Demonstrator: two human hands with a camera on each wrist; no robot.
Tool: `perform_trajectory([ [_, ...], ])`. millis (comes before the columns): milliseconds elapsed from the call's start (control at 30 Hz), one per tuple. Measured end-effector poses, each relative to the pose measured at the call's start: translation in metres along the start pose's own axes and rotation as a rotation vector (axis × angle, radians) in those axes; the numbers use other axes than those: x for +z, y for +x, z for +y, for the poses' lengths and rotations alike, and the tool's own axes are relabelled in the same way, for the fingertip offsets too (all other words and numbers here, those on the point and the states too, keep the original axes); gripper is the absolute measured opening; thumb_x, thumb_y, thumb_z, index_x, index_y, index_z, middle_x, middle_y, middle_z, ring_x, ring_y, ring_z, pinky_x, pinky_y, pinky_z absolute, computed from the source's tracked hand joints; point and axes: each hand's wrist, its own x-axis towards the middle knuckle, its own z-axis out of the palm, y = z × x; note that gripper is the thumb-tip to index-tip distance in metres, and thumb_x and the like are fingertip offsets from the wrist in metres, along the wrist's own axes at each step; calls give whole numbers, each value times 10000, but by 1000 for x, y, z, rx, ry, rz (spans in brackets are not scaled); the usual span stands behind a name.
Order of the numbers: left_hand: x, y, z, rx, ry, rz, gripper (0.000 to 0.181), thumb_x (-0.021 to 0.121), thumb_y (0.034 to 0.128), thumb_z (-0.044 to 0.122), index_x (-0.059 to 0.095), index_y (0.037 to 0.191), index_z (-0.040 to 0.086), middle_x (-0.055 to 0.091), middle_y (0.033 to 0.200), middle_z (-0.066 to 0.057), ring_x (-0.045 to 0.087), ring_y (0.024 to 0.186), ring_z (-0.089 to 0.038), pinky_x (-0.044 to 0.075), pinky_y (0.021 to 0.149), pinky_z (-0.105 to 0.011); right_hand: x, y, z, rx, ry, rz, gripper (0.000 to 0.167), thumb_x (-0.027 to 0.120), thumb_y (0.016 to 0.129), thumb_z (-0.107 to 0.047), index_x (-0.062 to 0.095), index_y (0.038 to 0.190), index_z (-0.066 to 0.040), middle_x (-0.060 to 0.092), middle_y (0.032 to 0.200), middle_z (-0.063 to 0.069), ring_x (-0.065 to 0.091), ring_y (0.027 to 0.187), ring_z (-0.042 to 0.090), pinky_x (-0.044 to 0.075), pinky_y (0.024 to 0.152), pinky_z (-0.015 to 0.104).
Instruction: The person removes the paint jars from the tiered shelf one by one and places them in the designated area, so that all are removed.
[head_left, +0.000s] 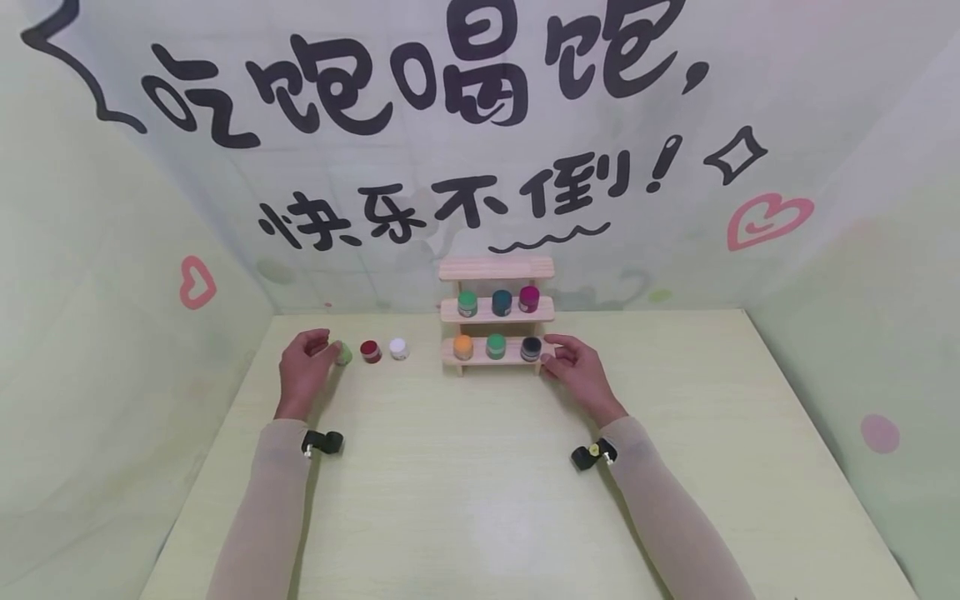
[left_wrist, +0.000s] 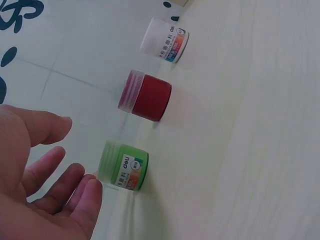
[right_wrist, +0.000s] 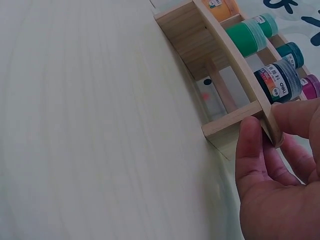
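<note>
My left hand [head_left: 303, 371] is beside a light green paint jar [left_wrist: 134, 167] on the table. In the left wrist view its fingers and thumb are apart and loosely bent, and nothing is held; the fingertips come close to the jar's lid, and contact is hard to tell. A red paint jar [left_wrist: 152, 97] and a white paint jar [left_wrist: 167, 42] stand in line beside the green one. At the wooden tiered rack [head_left: 495, 268], my right hand [right_wrist: 280, 175] pinches the right end of the bottom shelf, thumb above and fingers below. A dark paint jar [right_wrist: 277, 82] stands close to that thumb.
The bottom shelf also bears an orange jar [head_left: 463, 347] and a green jar [head_left: 497, 347]. On the middle shelf are a green jar [head_left: 467, 304], a teal jar [head_left: 502, 302] and a magenta jar [head_left: 529, 299]. A printed cloth [head_left: 405, 158] hangs behind the table [head_left: 465, 467].
</note>
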Motion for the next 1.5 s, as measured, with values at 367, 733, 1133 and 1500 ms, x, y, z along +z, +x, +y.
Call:
perform_trajectory([
  [367,-1,-1,22,28,-43,44,511,695,1027,346,576,1465,112,601,1502,-127,558,1418,-283,468,1209,-440,0,1,1,-10,15,-9,432,731,1001,-113,624,1416,-56,713,1042,138,756,919,171,649,855,242],
  [733,15,-8,52,136,-104,35,454,711,1020,307,616,1408,91,629,1452,-111,592,1360,-262,514,1160,-424,1,0,-2,9,21,0,437,732,997,-101,623,1419,-61,695,1012,95,744,887,122,645,850,229],
  [1133,43,-12,81,185,-112,-34,450,725,1010,321,624,1406,133,651,1403,-93,600,1338,-241,547,1119,-438,0,0,0,3,7,-3,448,726,1009,-128,614,1438,-68,709,1067,144,754,934,151,642,875,236],
  [1500,64,-18,101,228,-173,-86,435,735,1002,245,625,1394,92,642,1418,-161,622,1292,-258,543,1126,-444,0,1,0,9,-16,6,427,727,1002,-127,627,1415,-88,695,1025,95,748,886,115,642,840,217],
])
